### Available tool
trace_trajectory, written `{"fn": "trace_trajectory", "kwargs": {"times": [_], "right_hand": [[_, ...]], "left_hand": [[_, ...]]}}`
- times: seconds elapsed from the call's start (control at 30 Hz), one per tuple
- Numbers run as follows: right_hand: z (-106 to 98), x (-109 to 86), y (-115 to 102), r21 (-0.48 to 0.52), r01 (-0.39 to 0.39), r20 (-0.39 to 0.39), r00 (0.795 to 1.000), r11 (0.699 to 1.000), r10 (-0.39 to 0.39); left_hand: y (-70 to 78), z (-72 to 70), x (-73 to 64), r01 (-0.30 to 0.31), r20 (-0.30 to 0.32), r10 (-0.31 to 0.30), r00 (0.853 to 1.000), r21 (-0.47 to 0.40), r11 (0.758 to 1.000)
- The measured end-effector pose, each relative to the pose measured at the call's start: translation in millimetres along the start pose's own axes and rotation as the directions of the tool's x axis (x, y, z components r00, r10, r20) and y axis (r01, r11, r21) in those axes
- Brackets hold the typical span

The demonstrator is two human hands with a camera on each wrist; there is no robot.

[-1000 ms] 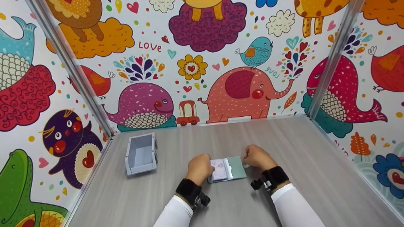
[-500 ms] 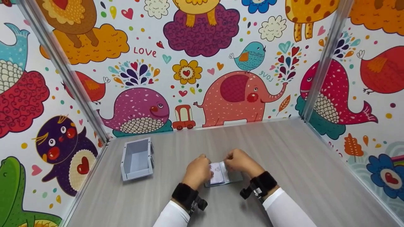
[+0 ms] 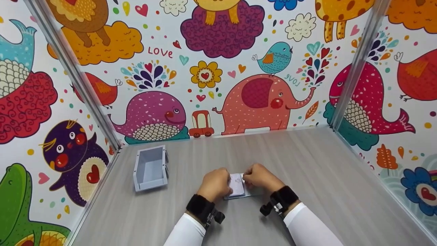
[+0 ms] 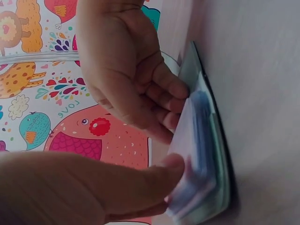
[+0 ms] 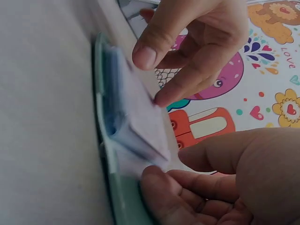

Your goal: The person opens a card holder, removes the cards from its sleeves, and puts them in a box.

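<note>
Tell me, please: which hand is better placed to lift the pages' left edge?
Probably the left hand: its thumb is at the left side of the page stack, while the right hand is opposite, by the green cover.

Two white sleeves (image 3: 188,229) are worn; behind the left hand (image 3: 215,184) and the right hand (image 3: 262,177) sit wide black wristbands (image 3: 200,207), each carrying a small black camera (image 3: 219,217).
</note>
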State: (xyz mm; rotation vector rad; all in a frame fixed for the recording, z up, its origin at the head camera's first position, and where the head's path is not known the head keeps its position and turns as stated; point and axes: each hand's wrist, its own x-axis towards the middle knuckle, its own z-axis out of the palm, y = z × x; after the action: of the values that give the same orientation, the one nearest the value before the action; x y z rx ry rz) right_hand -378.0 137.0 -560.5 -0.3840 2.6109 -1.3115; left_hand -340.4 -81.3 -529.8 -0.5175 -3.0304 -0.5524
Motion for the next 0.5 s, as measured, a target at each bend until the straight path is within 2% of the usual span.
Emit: {"fn": "trace_trajectory", "kwargs": {"times": [0.13,0.33,0.5], "right_hand": [[0.7,1.6,2.4,0.006,0.003,-0.017,1.000,1.000,-0.003],[2.6,2.4,5.0,0.046,0.000,-0.034,0.999,0.999,0.002],[3.9,2.5,4.6,0.039,0.004,-0.039,0.999,0.999,-0.002]], "left_hand": [[0.9,0.4,-0.2,0.015,0.019,-0.014,1.000,-0.023,1.000],[2.2,3.4,1.3,0.028,0.026,-0.028,0.999,-0.013,1.000],[2.4,5.0,1.1,0.036,0.034,-0.035,0.999,-0.016,0.999]]}}
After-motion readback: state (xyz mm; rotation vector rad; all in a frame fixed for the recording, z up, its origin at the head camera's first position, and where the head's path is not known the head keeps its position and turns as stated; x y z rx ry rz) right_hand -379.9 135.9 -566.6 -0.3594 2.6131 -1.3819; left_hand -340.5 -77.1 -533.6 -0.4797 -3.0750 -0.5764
